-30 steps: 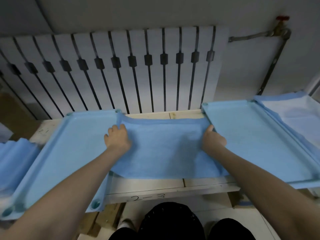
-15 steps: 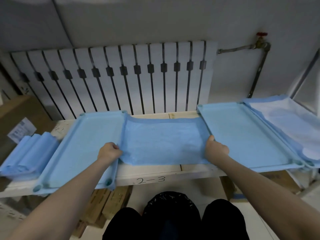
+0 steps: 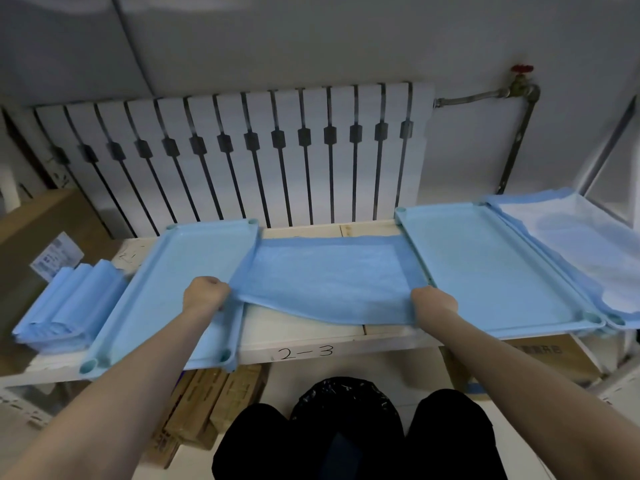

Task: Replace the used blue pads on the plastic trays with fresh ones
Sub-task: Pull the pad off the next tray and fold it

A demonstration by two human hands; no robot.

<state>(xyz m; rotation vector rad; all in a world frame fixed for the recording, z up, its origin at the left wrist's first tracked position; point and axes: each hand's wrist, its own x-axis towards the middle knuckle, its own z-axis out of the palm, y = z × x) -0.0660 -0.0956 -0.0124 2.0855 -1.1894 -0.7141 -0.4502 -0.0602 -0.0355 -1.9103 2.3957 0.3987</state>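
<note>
Blue pad, near edge raised.
Your left hand and right hand each clamp a pad corner to spread it flat.

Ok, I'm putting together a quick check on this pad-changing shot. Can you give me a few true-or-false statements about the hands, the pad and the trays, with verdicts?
1. The left hand and the right hand both grip the blue pad at its near edge. True.
2. The blue pad lies flat inside the left tray. False: it stretches over the wooden shelf, between the left tray and the right tray.
3. A stack of folded pads sits to the left of the left tray. True.
4. The label on the shelf's front edge reads 4-1. False: it reads 2-3.
</note>
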